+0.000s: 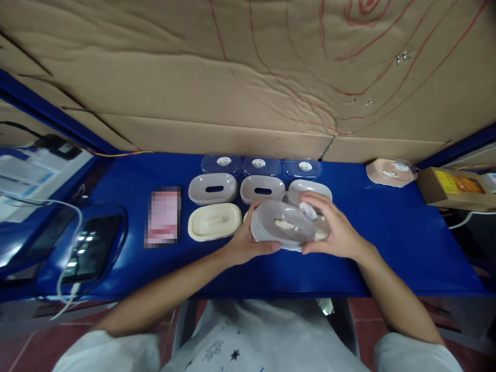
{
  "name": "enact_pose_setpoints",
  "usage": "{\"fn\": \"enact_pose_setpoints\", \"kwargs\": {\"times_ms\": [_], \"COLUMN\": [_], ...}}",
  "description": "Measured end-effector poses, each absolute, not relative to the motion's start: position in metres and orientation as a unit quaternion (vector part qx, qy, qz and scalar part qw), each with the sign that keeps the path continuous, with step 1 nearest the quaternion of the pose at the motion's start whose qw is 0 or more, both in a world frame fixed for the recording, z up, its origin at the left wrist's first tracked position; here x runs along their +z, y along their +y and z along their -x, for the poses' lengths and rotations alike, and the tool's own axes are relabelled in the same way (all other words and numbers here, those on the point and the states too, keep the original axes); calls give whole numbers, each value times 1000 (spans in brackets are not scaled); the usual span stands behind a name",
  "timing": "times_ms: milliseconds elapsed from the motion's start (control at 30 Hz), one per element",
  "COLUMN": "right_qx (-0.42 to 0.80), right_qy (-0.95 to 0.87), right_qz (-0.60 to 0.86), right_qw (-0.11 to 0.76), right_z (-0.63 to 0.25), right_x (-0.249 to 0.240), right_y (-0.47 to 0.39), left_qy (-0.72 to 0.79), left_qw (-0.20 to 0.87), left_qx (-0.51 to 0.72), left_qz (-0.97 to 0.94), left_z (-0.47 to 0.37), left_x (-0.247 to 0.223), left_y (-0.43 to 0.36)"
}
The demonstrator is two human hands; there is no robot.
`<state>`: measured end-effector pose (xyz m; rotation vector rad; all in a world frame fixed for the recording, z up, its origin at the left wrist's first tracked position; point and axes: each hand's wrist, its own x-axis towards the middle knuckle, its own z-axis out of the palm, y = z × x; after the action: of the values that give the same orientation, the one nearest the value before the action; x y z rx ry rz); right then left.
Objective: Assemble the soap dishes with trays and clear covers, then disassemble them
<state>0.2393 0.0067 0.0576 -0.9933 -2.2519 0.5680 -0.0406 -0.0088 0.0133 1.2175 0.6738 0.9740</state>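
Dim, bluish, soft picture, bowed at the edges, with faint shadows.

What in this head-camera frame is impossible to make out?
- Pink card, head view: pixelated, print unreadable.
- Cream tray under the grey oval soap box: mostly covered by the box and both hands.
- Round labels on the clear lids: too small to read.
- Black device, left: blurred.

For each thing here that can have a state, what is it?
Held dish: gripped by left hand and right hand, clear lid on.
Three clear lids: lying loose on the table.
Cream tray: uncovered.
Pink dish: assembled, lidded.
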Motion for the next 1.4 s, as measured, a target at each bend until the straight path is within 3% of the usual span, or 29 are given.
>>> {"fn": "enact_pose_setpoints", "kwargs": {"times_ms": [167,333,633,933,1133,1233,1400], "right_qx": [64,42,-5,16,-7,70,220], "right_qy": [-757,-657,-731,-728,-709,-773,-878], "right_qz": [582,716,662,639,621,530,360], "right_qw": [290,230,165,247,333,343,226], "right_z": [-298,-346,-360,-344,-318,-288,-236], "right_x": [43,15,-11,-16,12,31,38], "right_y": [51,80,83,92,81,56,14], "left_qy": [306,274,229,251,267,287,314], "left_qw": [653,618,605,604,591,593,573], "left_qx": [402,378,388,369,383,394,423], "left_qz": [-564,-632,-657,-660,-658,-641,-627], "left_z": [47,46,43,41,42,43,45], "left_x": [15,18,17,13,14,14,12], "left_y": [-13,-22,-19,-19,-17,-17,-16]}}
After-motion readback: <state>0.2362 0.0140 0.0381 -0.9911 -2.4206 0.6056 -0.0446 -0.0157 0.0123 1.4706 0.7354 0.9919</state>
